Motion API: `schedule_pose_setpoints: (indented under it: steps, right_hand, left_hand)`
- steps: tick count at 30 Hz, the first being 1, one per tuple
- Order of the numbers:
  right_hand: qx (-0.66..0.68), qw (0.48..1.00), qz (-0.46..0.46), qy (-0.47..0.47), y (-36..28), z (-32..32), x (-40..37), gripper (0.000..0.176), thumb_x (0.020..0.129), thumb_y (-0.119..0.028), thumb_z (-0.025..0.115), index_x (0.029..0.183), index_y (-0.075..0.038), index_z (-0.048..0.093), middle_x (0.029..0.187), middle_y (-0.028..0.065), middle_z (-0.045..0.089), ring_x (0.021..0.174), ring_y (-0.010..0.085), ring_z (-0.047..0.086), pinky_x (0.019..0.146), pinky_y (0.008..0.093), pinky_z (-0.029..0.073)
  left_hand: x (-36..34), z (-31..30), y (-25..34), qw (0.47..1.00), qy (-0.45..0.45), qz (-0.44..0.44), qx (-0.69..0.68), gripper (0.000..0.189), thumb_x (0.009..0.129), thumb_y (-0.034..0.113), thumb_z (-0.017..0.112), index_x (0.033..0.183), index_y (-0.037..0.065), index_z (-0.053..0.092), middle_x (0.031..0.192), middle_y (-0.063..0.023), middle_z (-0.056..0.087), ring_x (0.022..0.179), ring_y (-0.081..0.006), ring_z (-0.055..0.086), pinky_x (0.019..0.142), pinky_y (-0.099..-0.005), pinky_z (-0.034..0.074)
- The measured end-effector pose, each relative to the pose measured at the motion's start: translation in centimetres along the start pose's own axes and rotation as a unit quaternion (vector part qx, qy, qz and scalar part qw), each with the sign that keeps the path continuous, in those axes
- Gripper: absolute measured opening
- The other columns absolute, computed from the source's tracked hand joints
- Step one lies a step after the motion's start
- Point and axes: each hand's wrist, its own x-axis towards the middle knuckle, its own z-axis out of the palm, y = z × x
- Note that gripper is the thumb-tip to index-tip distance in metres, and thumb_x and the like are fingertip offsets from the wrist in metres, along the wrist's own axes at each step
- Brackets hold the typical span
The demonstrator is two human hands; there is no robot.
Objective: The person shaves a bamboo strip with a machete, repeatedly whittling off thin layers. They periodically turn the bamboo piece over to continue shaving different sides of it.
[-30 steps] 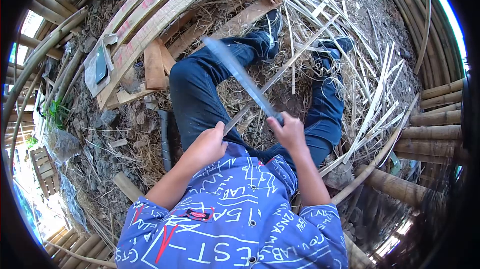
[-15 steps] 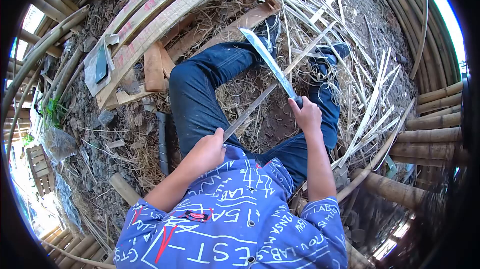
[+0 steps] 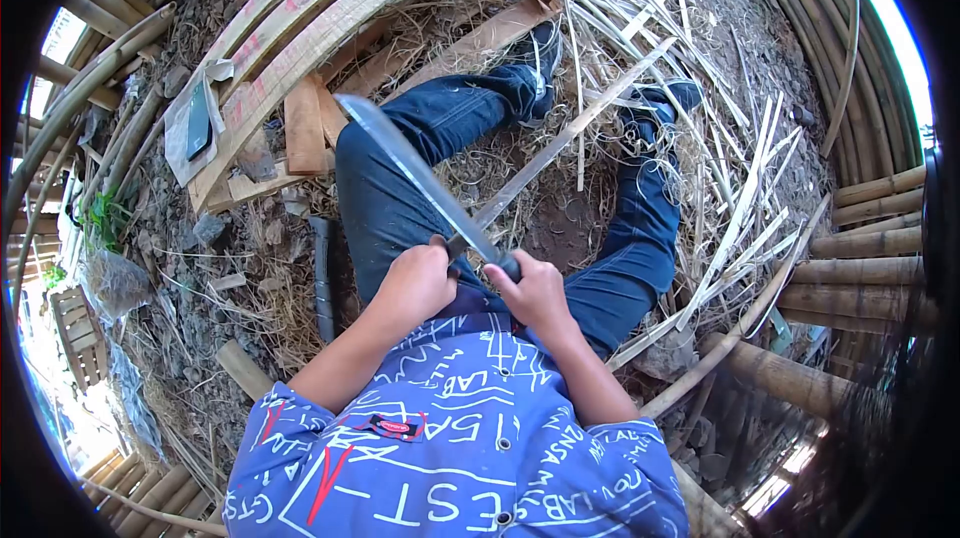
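My right hand [image 3: 534, 295] is closed round the dark handle of a machete [image 3: 410, 166], close in front of my shirt. The long blade points up and left over my bent left leg. My left hand [image 3: 413, 284] grips the near end of a bamboo strip [image 3: 560, 146], which slants away to the upper right between my legs. Near my left hand, the lower part of the blade crosses over the strip.
Split bamboo slats [image 3: 745, 208] and shavings litter the ground to the right. Wooden planks [image 3: 300, 53] lie at upper left, with a phone [image 3: 199, 125] on a plastic sheet beside them. A black ridged object [image 3: 323, 278] lies left of my leg. Bamboo poles [image 3: 865, 268] stand at right.
My right hand has drawn the machete back toward my body and left, along the strip. The blade tip has swung left and lower. My left hand still holds the strip.
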Motion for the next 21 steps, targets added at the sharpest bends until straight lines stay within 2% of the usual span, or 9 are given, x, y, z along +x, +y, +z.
schedule_pose_setpoints:
  steps: [2,6,8,10,13,18,21]
  right_hand:
    - [-0.049,0.998,-0.034,0.014,-0.2,0.7,0.0,0.053,0.085,-0.057,0.061,0.082,-0.003,0.062,0.066,0.0221,0.064,0.065,0.0416,0.065,0.059,0.0504,0.051]
    - [-0.142,0.989,-0.033,0.035,1.1,-0.3,1.5,0.053,0.086,-0.058,0.059,0.081,-0.005,0.063,0.067,0.0217,0.065,0.066,0.0399,0.066,0.06,0.0495,0.051]
    - [-0.104,0.992,0.025,0.062,2.6,-1.9,2.9,0.053,0.087,-0.058,0.059,0.083,-0.005,0.064,0.069,0.0215,0.065,0.069,0.0417,0.066,0.062,0.0507,0.051]
    - [-0.099,0.987,0.078,0.103,5.6,-3.2,4.7,0.054,0.088,-0.058,0.058,0.084,-0.005,0.064,0.072,0.0222,0.066,0.074,0.0435,0.066,0.065,0.0515,0.051]
    - [-0.115,0.976,0.11,0.151,8.8,-5.8,6.7,0.056,0.088,-0.059,0.056,0.084,-0.004,0.065,0.076,0.024,0.066,0.079,0.0444,0.065,0.069,0.0516,0.051]
    - [-0.143,0.971,0.101,0.161,9.2,-6.8,7.8,0.058,0.089,-0.06,0.053,0.084,-0.003,0.065,0.076,0.0246,0.066,0.079,0.0452,0.064,0.068,0.0515,0.05]
    - [-0.107,0.973,0.097,0.178,8.7,-5.1,7.6,0.058,0.09,-0.059,0.053,0.085,-0.002,0.065,0.077,0.0258,0.066,0.079,0.0463,0.064,0.069,0.0529,0.05]
  left_hand:
    - [0.0,0.2,0.0,1.0,-0.007,-0.018,0.002,0.029,0.081,0.01,0.062,0.102,-0.009,0.052,0.08,-0.0312,0.064,0.081,-0.0465,0.063,0.077,-0.0511,0.051]
    - [-0.1,0.8,-0.8,1.0,0.013,-0.025,0.005,0.023,0.081,0.006,0.056,0.098,-0.009,0.051,0.078,-0.0318,0.063,0.08,-0.0464,0.063,0.076,-0.0522,0.051]
    - [-0.7,0.8,-0.8,1.0,0.024,0.013,0.004,0.014,0.08,0.003,0.052,0.088,-0.008,0.052,0.074,-0.0308,0.063,0.073,-0.0449,0.065,0.07,-0.0512,0.053]
    - [-1.0,0.9,-0.7,1.0,0.016,0.014,0.0,0.014,0.08,0.003,0.052,0.088,-0.008,0.051,0.074,-0.0313,0.063,0.073,-0.0453,0.065,0.07,-0.0518,0.053]
    - [-1.1,0.8,0.0,1.0,0.008,0.021,-0.014,0.015,0.08,0.004,0.052,0.088,-0.008,0.05,0.074,-0.0321,0.063,0.073,-0.0461,0.065,0.07,-0.0526,0.052]
    - [-0.8,0.1,0.3,0.999,0.001,0.016,-0.027,0.016,0.082,0.006,0.054,0.089,-0.008,0.05,0.075,-0.0323,0.063,0.073,-0.0467,0.064,0.07,-0.0529,0.052]
    - [-1.0,-0.3,-0.2,0.998,-0.023,-0.006,-0.054,0.02,0.086,0.01,0.058,0.091,-0.007,0.047,0.079,-0.033,0.061,0.082,-0.0487,0.062,0.075,-0.0535,0.048]
